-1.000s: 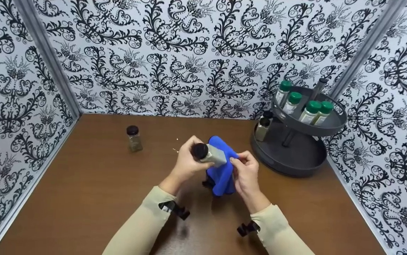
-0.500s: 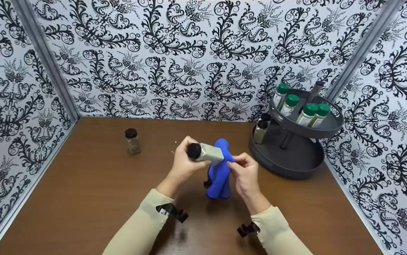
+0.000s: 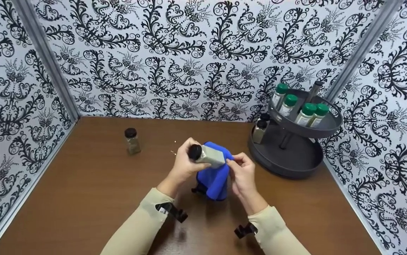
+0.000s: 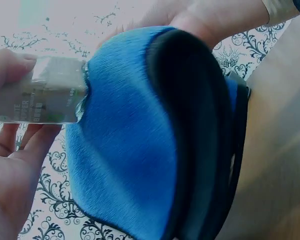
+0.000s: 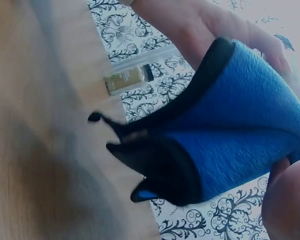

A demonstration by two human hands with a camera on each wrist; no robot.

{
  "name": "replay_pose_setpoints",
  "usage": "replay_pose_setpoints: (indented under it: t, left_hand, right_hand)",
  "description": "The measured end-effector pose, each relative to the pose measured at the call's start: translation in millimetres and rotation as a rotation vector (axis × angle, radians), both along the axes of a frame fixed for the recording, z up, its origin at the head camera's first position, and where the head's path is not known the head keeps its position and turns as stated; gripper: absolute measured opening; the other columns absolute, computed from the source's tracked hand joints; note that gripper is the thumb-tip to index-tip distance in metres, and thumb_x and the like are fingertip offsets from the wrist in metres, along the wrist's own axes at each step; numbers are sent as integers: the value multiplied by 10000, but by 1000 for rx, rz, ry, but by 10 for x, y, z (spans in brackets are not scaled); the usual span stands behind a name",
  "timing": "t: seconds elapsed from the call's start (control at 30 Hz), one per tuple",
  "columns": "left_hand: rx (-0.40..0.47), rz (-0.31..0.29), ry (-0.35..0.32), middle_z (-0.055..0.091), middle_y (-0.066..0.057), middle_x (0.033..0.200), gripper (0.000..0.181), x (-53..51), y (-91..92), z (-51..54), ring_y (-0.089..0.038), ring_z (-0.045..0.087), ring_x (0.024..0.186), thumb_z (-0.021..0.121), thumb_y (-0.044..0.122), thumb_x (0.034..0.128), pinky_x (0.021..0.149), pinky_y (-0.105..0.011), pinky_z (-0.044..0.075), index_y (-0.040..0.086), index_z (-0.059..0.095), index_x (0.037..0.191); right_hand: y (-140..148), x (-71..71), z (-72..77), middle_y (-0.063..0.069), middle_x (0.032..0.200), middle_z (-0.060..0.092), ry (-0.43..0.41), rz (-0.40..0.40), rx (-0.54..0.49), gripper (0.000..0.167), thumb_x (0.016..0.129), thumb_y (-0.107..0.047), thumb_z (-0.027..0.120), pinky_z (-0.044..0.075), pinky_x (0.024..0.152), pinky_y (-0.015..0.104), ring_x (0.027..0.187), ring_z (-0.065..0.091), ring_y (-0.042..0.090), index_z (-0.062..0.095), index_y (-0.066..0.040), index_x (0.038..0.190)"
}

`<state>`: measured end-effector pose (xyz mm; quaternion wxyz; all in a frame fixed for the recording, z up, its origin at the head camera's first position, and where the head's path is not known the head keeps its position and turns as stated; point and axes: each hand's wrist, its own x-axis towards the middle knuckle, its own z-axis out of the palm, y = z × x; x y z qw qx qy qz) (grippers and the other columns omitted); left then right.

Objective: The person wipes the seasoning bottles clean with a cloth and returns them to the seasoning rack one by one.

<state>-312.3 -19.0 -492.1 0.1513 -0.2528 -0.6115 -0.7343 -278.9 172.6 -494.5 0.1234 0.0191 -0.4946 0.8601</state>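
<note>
A spice jar (image 3: 213, 157) with a black cap and pale contents lies tilted in my left hand (image 3: 184, 161), its base toward the right. Fingers and thumb grip it near the cap; in the left wrist view its label (image 4: 45, 102) reads partly "pepper". My right hand (image 3: 243, 173) pinches a blue cloth (image 3: 215, 180) with a dark edge, and the cloth touches the jar's base end. Below the hands the cloth hangs in folds (image 5: 240, 120) above the table. Part of the right fingertips is hidden by the cloth in the right wrist view.
Another black-capped jar (image 3: 132, 141) stands at the table's left. On the right, a dark two-tier rack (image 3: 288, 171) carries several green-capped jars (image 3: 306, 115) above and two black-capped jars (image 3: 259, 132) below. Small pale specks (image 3: 173, 153) lie on the table (image 3: 100, 198).
The cloth's hanging part has swung and spread to the left below the jar. Both hands keep their hold and have shifted only slightly.
</note>
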Motion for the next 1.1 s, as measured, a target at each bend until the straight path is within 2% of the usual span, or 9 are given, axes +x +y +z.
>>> replay_pose_setpoints:
  t: [0.2, 0.3, 0.47, 0.57, 0.63, 0.73, 0.8, 0.93, 1.1]
  left_hand:
    - [26, 72, -35, 655, 73, 926, 523, 3, -54, 75, -92, 637, 922, 904, -113, 585, 871, -213, 512, -85, 529, 949]
    - [22, 96, -38, 671, 65, 919, 527, -5, -112, 114, -94, 643, 914, 910, -100, 580, 870, -219, 516, -79, 527, 942]
    - [-2, 25, -63, 714, 59, 934, 507, 0, -129, 111, -120, 674, 925, 914, -92, 573, 860, -243, 544, -12, 550, 916]
    - [-24, -31, -46, 706, 56, 948, 518, 35, -76, 97, -136, 668, 936, 919, -91, 568, 868, -258, 543, -40, 562, 940]
    - [-41, -33, -22, 693, 63, 951, 544, 66, -34, 100, -133, 658, 937, 930, -86, 569, 877, -260, 534, -85, 563, 970]
    - [-32, -1, -7, 680, 79, 943, 544, 93, 12, 111, -111, 647, 935, 935, -91, 567, 883, -243, 520, -85, 567, 968]
    - [-4, 28, -22, 687, 80, 945, 537, 99, 33, 110, -103, 657, 940, 930, -105, 564, 892, -233, 519, -67, 567, 958]
    - [61, 22, -69, 706, 60, 966, 514, 101, 62, 88, -113, 689, 967, 905, -137, 587, 906, -238, 538, -18, 559, 948]
    - [91, 35, -84, 710, 48, 980, 499, 88, 38, 69, -116, 683, 960, 884, -132, 607, 882, -236, 550, 17, 554, 951]
  right_hand:
    - [-32, 55, 90, -13, 723, 663, -15, 73, 67, 362, 828, 226, 619, 551, 604, 195, 683, 629, 79, 663, -127, 765]
    - [-38, 82, 158, -3, 736, 675, 26, 38, 77, 359, 802, 233, 645, 555, 601, 189, 693, 640, 84, 665, -123, 761]
    - [-24, 105, 180, 4, 740, 706, 86, -71, 37, 383, 790, 254, 638, 572, 592, 192, 678, 660, 87, 674, -125, 747]
    - [6, 66, 139, 2, 732, 693, 112, -101, 15, 388, 803, 260, 620, 571, 593, 193, 671, 657, 90, 672, -120, 748]
    - [20, 38, 113, 0, 725, 672, 117, -101, 15, 380, 816, 254, 616, 558, 591, 189, 669, 642, 91, 665, -118, 751]
    - [19, 27, 89, -9, 721, 652, 99, -69, 36, 372, 843, 234, 612, 532, 585, 182, 671, 620, 86, 655, -126, 761]
    - [17, 31, 72, -14, 718, 646, 73, -28, 56, 371, 845, 229, 604, 520, 578, 182, 668, 606, 79, 648, -131, 767]
    - [21, 43, 51, -20, 700, 635, 27, 40, 93, 373, 825, 233, 586, 502, 559, 186, 647, 582, 70, 639, -132, 769]
    - [32, 66, 87, -21, 701, 644, 29, 62, 143, 349, 804, 229, 631, 508, 569, 174, 660, 596, 64, 648, -117, 763]
